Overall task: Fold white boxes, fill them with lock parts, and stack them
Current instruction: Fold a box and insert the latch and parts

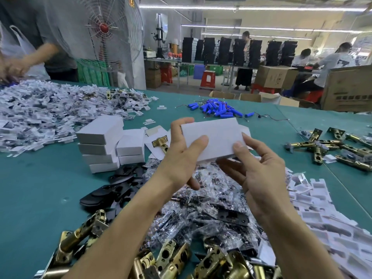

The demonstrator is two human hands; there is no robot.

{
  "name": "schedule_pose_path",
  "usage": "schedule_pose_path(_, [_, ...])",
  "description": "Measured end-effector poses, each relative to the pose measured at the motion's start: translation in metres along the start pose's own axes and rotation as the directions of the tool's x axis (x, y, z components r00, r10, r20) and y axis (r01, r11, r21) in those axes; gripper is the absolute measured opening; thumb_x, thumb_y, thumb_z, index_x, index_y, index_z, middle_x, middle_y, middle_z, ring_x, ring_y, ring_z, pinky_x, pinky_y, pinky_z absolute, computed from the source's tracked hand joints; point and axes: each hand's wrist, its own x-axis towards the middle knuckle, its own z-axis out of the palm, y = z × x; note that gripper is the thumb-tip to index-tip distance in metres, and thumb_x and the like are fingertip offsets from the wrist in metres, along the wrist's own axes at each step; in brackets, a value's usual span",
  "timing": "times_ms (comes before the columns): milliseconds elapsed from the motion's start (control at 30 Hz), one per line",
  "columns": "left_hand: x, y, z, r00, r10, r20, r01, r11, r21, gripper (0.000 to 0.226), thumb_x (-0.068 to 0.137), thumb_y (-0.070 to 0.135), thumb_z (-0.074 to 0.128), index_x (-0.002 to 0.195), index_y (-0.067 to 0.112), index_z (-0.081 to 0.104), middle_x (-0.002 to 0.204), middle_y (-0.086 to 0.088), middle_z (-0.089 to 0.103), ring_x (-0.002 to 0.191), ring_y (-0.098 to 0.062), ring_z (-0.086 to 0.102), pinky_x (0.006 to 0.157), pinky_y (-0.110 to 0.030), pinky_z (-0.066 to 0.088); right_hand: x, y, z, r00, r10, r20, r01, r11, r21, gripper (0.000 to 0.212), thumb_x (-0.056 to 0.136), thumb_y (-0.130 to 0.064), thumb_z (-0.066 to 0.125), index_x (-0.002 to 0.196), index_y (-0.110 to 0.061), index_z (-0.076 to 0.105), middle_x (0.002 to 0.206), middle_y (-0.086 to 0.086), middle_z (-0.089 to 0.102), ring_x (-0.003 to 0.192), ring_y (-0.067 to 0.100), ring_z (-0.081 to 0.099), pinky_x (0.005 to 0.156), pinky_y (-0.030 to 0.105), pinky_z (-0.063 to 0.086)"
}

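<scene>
Grip, left: I see the left hand (pixel 181 156) clasping the left end of a white box (pixel 215 137), thumb laid across its top face, fingers wrapped behind the end.
Grip, right: the right hand (pixel 259 168) pinches the near right corner, thumb on top, fingers curled underneath.
Box: closed, held in the air above the table, slightly tilted, between both hands.
Directly below: a heap of bagged parts (pixel 211 198) in clear plastic, so I have no bare surface under the box.
Left of the grip: a brass latch (pixel 161 142) lying on a flat carton, then two stacks of finished boxes (pixel 100 146) touching each other.
Near left: black plates (pixel 112 194) against the stacks' foot.
Near edge: brass latches (pixel 171 256) crowding under the forearms.
Right: white trays (pixel 322 214) in a drift; more latches (pixel 332 150) beyond.
Far side: blue batteries (pixel 217 109) and a big pile of white inserts (pixel 40 113).
Surface: green table (pixel 40 188).
</scene>
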Motion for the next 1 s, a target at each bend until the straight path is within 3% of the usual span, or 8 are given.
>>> schedule_pose_path(133, [0.004,-0.008,-0.005,0.994,-0.113,-0.002,0.112,0.982,0.155,0.017,0.104,0.045,0.042,0.113,0.035,0.031,0.087,-0.007,0.053,0.057,-0.01,0.057,0.034,-0.021,0.034,0.004,-0.003,-0.006,0.999,0.031,0.044,-0.029,0.998,-0.064,0.027,0.093,-0.015,0.065,0.12,-0.018,0.065,0.104,0.018,0.069,0.078,0.03,0.075,0.063,0.03,0.061])
schedule_pose_path(233, [0.01,-0.015,-0.003,0.989,-0.115,-0.089,0.123,0.988,0.095,0.011,0.106,0.04,0.04,0.108,0.032,0.033,0.097,-0.01,0.053,0.052,-0.004,0.056,0.035,-0.02,0.034,0.006,0.0,-0.009,0.99,0.089,0.111,-0.072,0.986,-0.149,0.047,0.095,-0.016,0.063,0.138,-0.03,0.052,0.112,0.01,0.068,0.085,0.026,0.075,0.068,0.031,0.061])
schedule_pose_path(333, [0.032,-0.021,-0.011,0.943,-0.18,-0.279,0.167,0.983,-0.073,0.017,0.106,0.039,0.04,0.099,0.03,0.028,0.089,-0.014,0.052,0.049,-0.006,0.05,0.036,-0.021,0.031,0.005,0.001,-0.012,0.985,0.092,0.144,-0.05,0.962,-0.269,0.055,0.094,-0.021,0.065,0.14,-0.044,0.044,0.115,-0.002,0.064,0.09,0.015,0.073,0.07,0.029,0.059])
schedule_pose_path(433, [0.061,-0.024,-0.033,0.818,-0.348,-0.458,0.155,0.9,-0.408,0.02,0.105,0.023,0.043,0.106,0.024,0.024,0.079,-0.01,0.045,0.059,-0.015,0.045,0.036,-0.019,0.033,0.006,-0.001,-0.015,0.978,0.122,0.169,-0.071,0.958,-0.278,0.041,0.092,-0.02,0.066,0.13,-0.035,0.057,0.107,-0.003,0.066,0.082,0.012,0.073,0.068,0.028,0.057])
schedule_pose_path(500, [0.073,-0.03,-0.049,0.768,-0.383,-0.513,0.115,0.87,-0.479,0.026,0.102,0.008,0.042,0.111,0.023,0.023,0.083,-0.01,0.044,0.059,-0.017,0.046,0.039,-0.022,0.041,0.006,-0.002,-0.015,0.97,0.149,0.191,-0.089,0.953,-0.29,0.035,0.092,-0.021,0.067,0.125,-0.032,0.062,0.104,-0.002,0.067,0.081,0.013,0.072,0.068,0.028,0.057])
schedule_pose_path(667, [0.077,-0.061,-0.072,0.648,-0.369,-0.666,0.106,0.91,-0.401,0.062,0.103,0.002,0.044,0.15,0.028,0.011,0.088,-0.01,0.048,0.058,-0.015,0.048,0.056,-0.03,0.057,0.003,-0.002,-0.016,0.946,0.198,0.256,-0.112,0.942,-0.316,0.022,0.094,-0.019,0.065,0.113,-0.029,0.069,0.107,0.006,0.069,0.078,0.016,0.07,0.07,0.031,0.059])
schedule_pose_path(800, [0.078,-0.071,-0.082,0.598,-0.337,-0.728,0.115,0.934,-0.338,0.045,0.105,0.011,0.048,0.136,0.032,0.023,0.095,-0.015,0.054,0.062,-0.02,0.057,0.047,-0.027,0.057,0.004,-0.002,-0.016,0.937,0.21,0.279,-0.102,0.929,-0.356,0.016,0.094,-0.021,0.065,0.108,-0.028,0.071,0.103,0.004,0.072,0.077,0.015,0.071,0.07,0.029,0.058])
schedule_pose_path(1000, [0.082,-0.078,-0.084,0.513,-0.311,-0.8,0.179,0.95,-0.255,0.047,0.103,0.027,0.055,0.137,0.026,0.023,0.074,-0.014,0.055,0.044,-0.021,0.048,0.046,-0.034,0.055,0.003,-0.002,-0.017,0.931,0.226,0.285,-0.114,0.926,-0.361,0.015,0.094,-0.022,0.065,0.107,-0.026,0.071,0.098,0.002,0.074,0.078,0.015,0.071,0.072,0.03,0.058])
